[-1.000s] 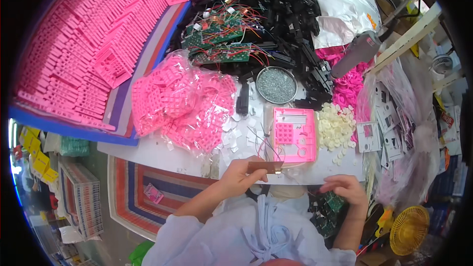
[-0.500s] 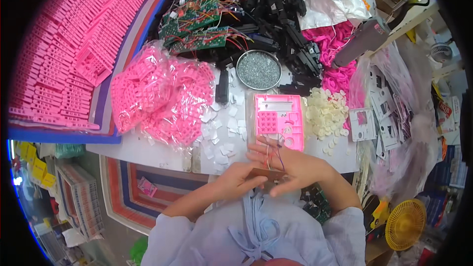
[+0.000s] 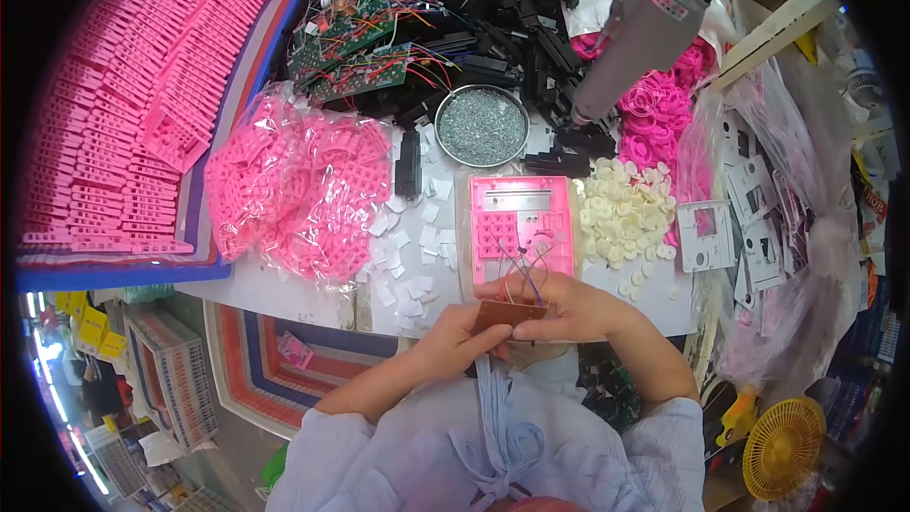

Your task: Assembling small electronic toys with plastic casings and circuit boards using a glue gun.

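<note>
Board (image 3: 507,312) is held by left hand (image 3: 459,333) and right hand (image 3: 571,311) together, at near edge of tabletop (image 3: 646,308). Its wires (image 3: 534,286) seem already attached, though I cannot see clearly. Beyond, open pink case (image 3: 547,222) has keypad (image 3: 496,231) inside, without this board.

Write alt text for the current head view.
A person's left hand and right hand hold a small wired brown board at the near edge of a white table. Beyond it lies a pink casing, with a dish of grey bits behind, bagged pink parts left and cream pieces right.
</note>
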A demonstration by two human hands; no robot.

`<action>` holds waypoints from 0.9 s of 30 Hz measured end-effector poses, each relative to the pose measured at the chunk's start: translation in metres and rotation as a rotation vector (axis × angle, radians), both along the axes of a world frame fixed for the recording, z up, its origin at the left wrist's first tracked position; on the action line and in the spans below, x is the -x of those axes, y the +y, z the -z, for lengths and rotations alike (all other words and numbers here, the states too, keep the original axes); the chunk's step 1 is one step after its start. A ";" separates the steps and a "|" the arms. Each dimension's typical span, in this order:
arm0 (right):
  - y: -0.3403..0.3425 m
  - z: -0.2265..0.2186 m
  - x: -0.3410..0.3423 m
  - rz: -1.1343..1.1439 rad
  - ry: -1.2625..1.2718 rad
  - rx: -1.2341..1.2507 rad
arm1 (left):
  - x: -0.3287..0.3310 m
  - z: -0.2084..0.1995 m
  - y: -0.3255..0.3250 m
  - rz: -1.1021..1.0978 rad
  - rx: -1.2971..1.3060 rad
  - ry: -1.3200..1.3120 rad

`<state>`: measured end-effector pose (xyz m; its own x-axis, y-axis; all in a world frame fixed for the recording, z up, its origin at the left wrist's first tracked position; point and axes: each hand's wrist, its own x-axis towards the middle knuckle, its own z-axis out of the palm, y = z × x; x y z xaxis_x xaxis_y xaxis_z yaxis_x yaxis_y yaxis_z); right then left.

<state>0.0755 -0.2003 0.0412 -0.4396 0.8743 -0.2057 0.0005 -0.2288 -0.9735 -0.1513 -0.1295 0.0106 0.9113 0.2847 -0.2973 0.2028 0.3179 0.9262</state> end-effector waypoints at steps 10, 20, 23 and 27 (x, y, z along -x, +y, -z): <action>0.015 0.021 -0.008 0.055 0.028 -0.058 | -0.008 -0.005 0.006 -0.099 0.098 0.091; 0.028 0.017 -0.026 0.227 -0.259 0.105 | 0.007 -0.013 0.017 -0.032 0.577 -0.005; 0.031 0.033 -0.040 0.276 -0.493 -0.007 | 0.015 -0.014 0.013 0.021 0.747 -0.059; 0.052 0.033 -0.037 0.311 -0.377 -0.087 | 0.018 -0.005 0.004 0.010 0.552 -0.085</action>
